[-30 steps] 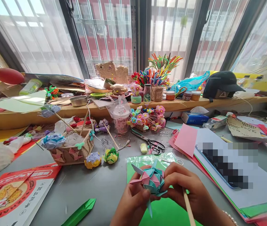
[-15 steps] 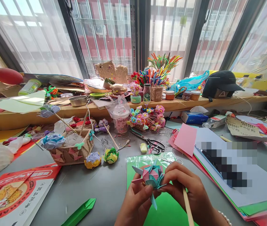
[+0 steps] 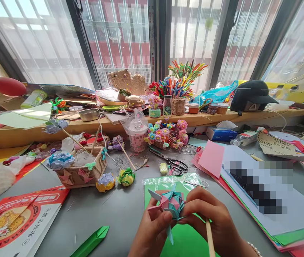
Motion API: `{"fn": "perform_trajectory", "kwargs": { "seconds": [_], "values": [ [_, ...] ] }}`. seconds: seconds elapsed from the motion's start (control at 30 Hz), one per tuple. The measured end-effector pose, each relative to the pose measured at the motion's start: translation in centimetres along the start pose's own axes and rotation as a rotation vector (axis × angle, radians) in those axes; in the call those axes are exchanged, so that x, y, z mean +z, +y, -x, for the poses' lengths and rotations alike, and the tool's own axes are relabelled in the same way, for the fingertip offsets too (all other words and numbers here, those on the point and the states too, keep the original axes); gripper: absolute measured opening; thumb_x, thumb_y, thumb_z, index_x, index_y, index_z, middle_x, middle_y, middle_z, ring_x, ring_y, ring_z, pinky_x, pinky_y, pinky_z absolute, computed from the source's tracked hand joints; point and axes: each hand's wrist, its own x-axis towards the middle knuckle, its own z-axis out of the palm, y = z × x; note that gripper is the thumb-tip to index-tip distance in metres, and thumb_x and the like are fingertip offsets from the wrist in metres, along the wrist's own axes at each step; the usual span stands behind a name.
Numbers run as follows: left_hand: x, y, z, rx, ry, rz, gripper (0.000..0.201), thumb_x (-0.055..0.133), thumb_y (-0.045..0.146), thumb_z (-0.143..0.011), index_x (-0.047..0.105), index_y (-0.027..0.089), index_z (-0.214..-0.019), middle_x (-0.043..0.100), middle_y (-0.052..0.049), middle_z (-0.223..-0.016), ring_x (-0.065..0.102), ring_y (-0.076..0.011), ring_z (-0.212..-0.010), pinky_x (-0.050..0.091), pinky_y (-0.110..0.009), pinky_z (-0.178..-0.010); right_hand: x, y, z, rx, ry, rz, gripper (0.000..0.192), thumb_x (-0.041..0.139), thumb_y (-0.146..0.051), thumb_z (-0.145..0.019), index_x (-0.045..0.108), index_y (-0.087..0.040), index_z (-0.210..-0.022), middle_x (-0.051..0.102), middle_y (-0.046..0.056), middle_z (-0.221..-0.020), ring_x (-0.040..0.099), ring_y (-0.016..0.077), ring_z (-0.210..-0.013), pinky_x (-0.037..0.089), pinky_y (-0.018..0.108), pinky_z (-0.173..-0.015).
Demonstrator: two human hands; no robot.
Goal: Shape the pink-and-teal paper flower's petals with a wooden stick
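Observation:
A folded paper flower in blue and pink is held at the lower middle, its pointed blue petals sticking outward. My left hand grips its left and lower side, thumb on the front. At the flower's right edge, the thumb and fingertips of my right hand press on the blue petals. A pale wooden stick is tucked in the same right hand and points down toward me. Beneath both hands lies green paper with a clear plastic sleeve at its top.
Scissors lie beyond the hands. Finished paper flowers sit beside a decorated basket to the left. A folded green strip and a red-and-white bag are nearer. Coloured paper sheets are stacked right. A lidded cup stands behind.
Both hands and the paper flower have shifted slightly left and down. The flower has tilted a little, and the stick has moved left with my right hand.

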Motion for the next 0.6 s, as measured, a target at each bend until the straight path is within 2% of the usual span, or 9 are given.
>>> {"fn": "perform_trajectory", "kwargs": {
  "seconds": [0.23,0.33,0.43,0.5,0.53,0.6],
  "values": [
    [0.1,-0.2,0.1,0.017,-0.002,0.031,0.037,0.077,0.027,-0.058,0.062,0.020,-0.091,0.068,-0.004,-0.083,0.062,-0.0216,-0.085,0.046,-0.029,-0.076,0.3,0.3,0.7,0.082,-0.021,-0.052,0.014,0.058,-0.026,-0.083,0.060,-0.019,-0.071,0.054,0.001,-0.066,0.054,0.0113,-0.056,0.045,0.019,-0.048],
    [0.1,-0.4,0.1,0.007,0.020,0.069,0.034,0.077,0.024,-0.060,0.063,0.019,-0.090,0.068,-0.003,-0.080,0.063,-0.0178,-0.078,0.048,-0.025,-0.069,0.4,0.5,0.9,0.141,-0.047,-0.054,0.014,0.057,-0.026,-0.083,0.058,-0.019,-0.071,0.051,0.000,-0.067,0.051,0.0113,-0.056,0.043,0.019,-0.048],
    [0.2,-0.5,-0.2,-0.032,0.105,0.149,0.020,0.075,0.020,-0.064,0.065,0.016,-0.080,0.069,-0.002,-0.076,0.065,-0.0132,-0.069,0.050,-0.020,-0.063,0.3,0.7,1.0,0.246,-0.063,-0.110,0.025,0.051,-0.044,-0.084,0.054,-0.020,-0.076,0.049,0.001,-0.072,0.046,0.0117,-0.055,0.040,0.021,-0.046],
    [0.3,-0.4,-0.3,-0.084,0.192,0.225,0.010,0.072,0.016,-0.067,0.066,0.014,-0.074,0.070,-0.002,-0.075,0.067,-0.0126,-0.070,0.052,-0.018,-0.065,0.0,0.7,1.1,0.291,-0.057,-0.180,0.040,0.036,-0.057,-0.086,0.051,-0.020,-0.084,0.048,0.002,-0.078,0.047,0.0140,-0.061,0.042,0.023,-0.051],
    [0.4,-0.4,-0.4,-0.106,0.228,0.259,0.008,0.071,0.014,-0.069,0.065,0.014,-0.074,0.070,-0.002,-0.077,0.068,-0.0133,-0.072,0.053,-0.017,-0.067,-0.2,0.7,1.0,0.295,-0.051,-0.204,0.043,0.027,-0.057,-0.088,0.051,-0.020,-0.084,0.048,0.003,-0.079,0.048,0.0154,-0.067,0.044,0.025,-0.056],
    [0.4,-0.2,-0.4,-0.132,0.270,0.307,0.006,0.065,0.011,-0.074,0.065,0.012,-0.079,0.071,-0.004,-0.080,0.069,-0.0152,-0.075,0.055,-0.018,-0.067,-0.7,0.8,0.8,0.284,-0.066,-0.189,0.035,0.028,-0.044,-0.093,0.052,-0.021,-0.082,0.048,0.002,-0.079,0.049,0.0153,-0.072,0.043,0.025,-0.064]
  ]
}}
